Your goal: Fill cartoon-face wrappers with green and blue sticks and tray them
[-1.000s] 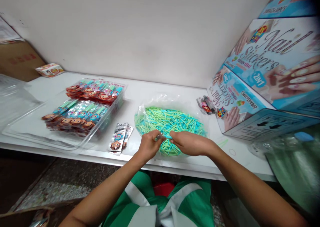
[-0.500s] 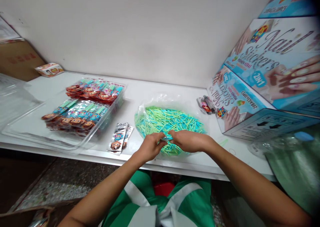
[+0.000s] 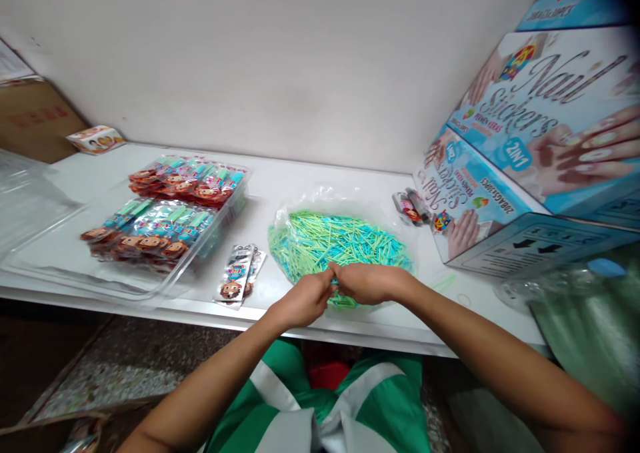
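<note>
A clear plastic bag [image 3: 325, 198] lies open on the table, heaped with thin green and blue plastic sticks [image 3: 345, 236]. My left hand [image 3: 311, 298] and my right hand [image 3: 369, 282] meet over the near edge of the heap, fingertips touching. Both are closed, pinching a few blue sticks between them; the fingers largely hide these. Left of the bag, two small printed sachets [image 3: 237, 274] lie overlapped on the table.
At left, a clear plastic tray [image 3: 165, 286] holds rows of packed sachets [image 3: 155, 230]. Nail Stickers boxes [image 3: 530, 120] are stacked at right, with small packets [image 3: 411, 206] beside them. A few loose green sticks [image 3: 444, 283] and a plastic bottle [image 3: 545, 283] lie near the right side.
My hands have drawn closer together, the right one shifting slightly left, so that the fingertips now meet and cover more of the blue sticks. The sachets and tray stay put.
</note>
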The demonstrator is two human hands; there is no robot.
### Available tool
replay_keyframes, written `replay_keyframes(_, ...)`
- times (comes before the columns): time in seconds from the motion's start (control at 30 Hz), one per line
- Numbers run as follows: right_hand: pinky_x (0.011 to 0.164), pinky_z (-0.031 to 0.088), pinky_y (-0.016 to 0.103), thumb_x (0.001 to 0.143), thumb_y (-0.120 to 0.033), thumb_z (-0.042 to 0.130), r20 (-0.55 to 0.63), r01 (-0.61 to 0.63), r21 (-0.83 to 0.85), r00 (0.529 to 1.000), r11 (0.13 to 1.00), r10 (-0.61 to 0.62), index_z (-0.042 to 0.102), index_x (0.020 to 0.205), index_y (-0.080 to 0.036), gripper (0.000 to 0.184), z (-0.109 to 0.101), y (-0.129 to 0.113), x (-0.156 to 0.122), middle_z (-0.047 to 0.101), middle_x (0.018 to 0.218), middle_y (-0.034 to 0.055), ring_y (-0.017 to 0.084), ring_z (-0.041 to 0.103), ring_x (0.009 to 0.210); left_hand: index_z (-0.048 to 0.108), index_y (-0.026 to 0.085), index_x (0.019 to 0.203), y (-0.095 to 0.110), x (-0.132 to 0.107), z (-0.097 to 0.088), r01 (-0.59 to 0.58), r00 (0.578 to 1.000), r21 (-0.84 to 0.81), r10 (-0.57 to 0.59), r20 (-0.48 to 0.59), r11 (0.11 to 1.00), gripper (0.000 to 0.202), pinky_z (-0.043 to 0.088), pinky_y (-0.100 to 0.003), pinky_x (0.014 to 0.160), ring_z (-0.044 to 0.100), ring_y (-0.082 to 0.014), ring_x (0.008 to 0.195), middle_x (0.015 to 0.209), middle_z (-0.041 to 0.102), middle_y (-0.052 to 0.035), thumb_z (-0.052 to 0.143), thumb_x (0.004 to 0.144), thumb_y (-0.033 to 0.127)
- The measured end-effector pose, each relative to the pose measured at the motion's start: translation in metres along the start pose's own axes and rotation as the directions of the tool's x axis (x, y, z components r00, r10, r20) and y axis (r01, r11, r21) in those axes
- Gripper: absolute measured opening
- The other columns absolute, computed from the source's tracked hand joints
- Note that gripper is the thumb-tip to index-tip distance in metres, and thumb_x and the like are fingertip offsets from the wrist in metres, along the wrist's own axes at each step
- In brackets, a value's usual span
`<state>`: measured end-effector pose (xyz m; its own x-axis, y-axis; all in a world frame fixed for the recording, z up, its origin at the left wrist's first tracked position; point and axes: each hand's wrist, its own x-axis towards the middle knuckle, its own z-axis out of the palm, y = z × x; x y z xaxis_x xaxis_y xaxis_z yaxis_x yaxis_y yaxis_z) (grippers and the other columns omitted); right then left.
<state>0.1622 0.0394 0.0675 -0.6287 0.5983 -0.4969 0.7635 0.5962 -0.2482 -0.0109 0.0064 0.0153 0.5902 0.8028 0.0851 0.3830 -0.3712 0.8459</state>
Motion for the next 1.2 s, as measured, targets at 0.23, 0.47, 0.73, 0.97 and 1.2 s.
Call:
replay_keyframes(0.23,0.072,0.041,0.026,0.088,-0.033,0.047,-0.340,0.173,0.266,0.938,0.948,-0.076,0.055,0.112,-0.016,0.031,-0.009,0.012,-0.009,0.065,0.098,0.0086,0.017,0.059,0.086,0.045,0.017,0.077,-0.010,0.001,0.005,0.229,0.973,-0.491,-0.205,0.103,0.840,0.027,0.037,-0.020,0.045,0.052,-0.0087,0.047,0.065,0.055,0.0012,0.044,0.086,0.043)
replay_keyframes(0.47,0.067,0.038,0.023,0.088,-0.027,0.048,-0.499,0.258,0.282,0.862,0.924,-0.089,0.063,0.090,-0.017,0.019,-0.005,0.015,-0.011,0.064,0.081,0.0020,0.012,0.056,0.074,0.050,0.015,0.081,-0.009,-0.001,0.003,0.311,0.949,-0.665,-0.254,0.184,0.678,0.036,0.032,-0.017,0.042,0.056,-0.0083,0.048,0.066,0.060,0.0004,0.061,0.075,0.048)
replay_keyframes(0.73,0.060,0.042,0.023,0.085,-0.033,0.051,-0.460,0.237,0.513,0.887,0.825,0.031,0.065,0.085,-0.018,0.020,-0.001,0.027,-0.016,0.064,0.072,0.0000,0.012,0.058,0.063,0.050,0.013,0.078,-0.013,0.000,0.005,0.252,0.966,-0.718,-0.216,0.143,0.649,0.035,0.042,-0.021,0.053,0.059,-0.0105,0.054,0.069,0.059,0.0001,0.069,0.069,0.041)
replay_keyframes(0.97,0.051,0.042,0.023,0.082,-0.039,0.054,-0.311,0.159,0.689,0.946,0.707,0.091,0.066,0.082,-0.015,0.026,-0.006,0.028,-0.018,0.059,0.060,-0.0006,0.012,0.059,0.056,0.052,0.013,0.077,-0.009,-0.002,0.000,0.229,0.969,-0.697,-0.226,0.098,0.680,0.032,0.040,-0.021,0.054,0.057,-0.0106,0.054,0.064,0.059,0.0007,0.070,0.068,0.038)
replay_keyframes(1.2,0.048,0.040,0.022,0.077,-0.043,0.059,-0.273,0.139,0.773,0.954,0.619,0.126,0.066,0.078,-0.015,0.028,-0.007,0.031,-0.016,0.057,0.057,-0.0017,0.010,0.055,0.051,0.050,0.014,0.078,-0.019,-0.002,0.002,0.171,0.980,-0.701,-0.194,0.047,0.692,0.030,0.041,-0.023,0.057,0.057,-0.0114,0.056,0.062,0.059,0.0006,0.070,0.070,0.034)
